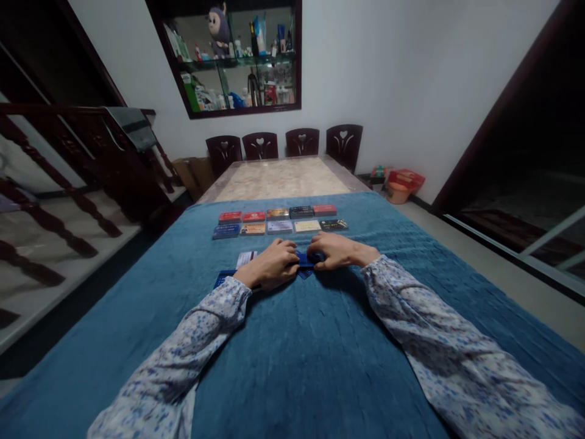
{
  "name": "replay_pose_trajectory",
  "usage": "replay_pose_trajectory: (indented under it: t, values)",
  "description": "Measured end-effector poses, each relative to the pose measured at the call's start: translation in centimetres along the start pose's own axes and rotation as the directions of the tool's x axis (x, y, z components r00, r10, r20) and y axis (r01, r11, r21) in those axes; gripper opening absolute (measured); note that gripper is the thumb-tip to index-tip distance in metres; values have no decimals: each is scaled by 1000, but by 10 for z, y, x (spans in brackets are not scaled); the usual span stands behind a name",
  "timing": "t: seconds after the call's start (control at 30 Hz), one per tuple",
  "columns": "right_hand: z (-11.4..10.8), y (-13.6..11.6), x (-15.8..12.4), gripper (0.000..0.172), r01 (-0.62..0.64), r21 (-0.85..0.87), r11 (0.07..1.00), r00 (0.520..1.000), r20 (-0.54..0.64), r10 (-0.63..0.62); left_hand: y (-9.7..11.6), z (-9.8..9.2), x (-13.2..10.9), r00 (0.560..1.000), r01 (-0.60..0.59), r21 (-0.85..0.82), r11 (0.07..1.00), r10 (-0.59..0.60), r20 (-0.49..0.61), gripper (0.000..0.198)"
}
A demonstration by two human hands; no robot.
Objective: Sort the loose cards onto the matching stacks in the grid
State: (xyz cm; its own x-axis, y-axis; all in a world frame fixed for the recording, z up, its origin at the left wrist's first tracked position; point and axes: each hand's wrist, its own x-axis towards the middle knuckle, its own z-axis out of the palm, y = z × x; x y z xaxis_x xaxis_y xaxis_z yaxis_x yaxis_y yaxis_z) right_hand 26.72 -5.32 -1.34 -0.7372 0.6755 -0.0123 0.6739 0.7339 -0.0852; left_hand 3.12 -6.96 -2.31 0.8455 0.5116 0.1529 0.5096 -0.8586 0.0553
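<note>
Over the blue cloth, my left hand [273, 266] and my right hand [337, 250] face each other with fingers curled. Between them lie some dark blue cards [304, 262], gripped from both sides. Fingers hide part of these cards, so I cannot tell how many there are. Beside my left wrist, a white card with a dark stripe [245, 259] rests on the cloth. Another blue card [222, 278] sticks out from behind that wrist. Just beyond my hands stand two rows of card stacks, among them a red stack [254, 217] and a black stack [334, 225].
The blue cloth [292, 366] covers the near part of a long table with a marble-look top [283, 177]. Dark chairs [302, 142] line its far end. A wooden railing [59, 140] stands left; an orange bucket [397, 192] sits on the floor at right.
</note>
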Motion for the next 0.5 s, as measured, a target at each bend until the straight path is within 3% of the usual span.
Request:
replay_pose_trajectory:
  t: [0.23,0.5]
  values:
    - [-8,-3,-3,22,24,37,999,998,-60,-22,-9,7,3,998,-3,74,997,8,-70,19]
    - [-8,0,-4,31,-53,-6,999,989,-135,51,-18,11,5,985,79,110,991,-60,-163,37]
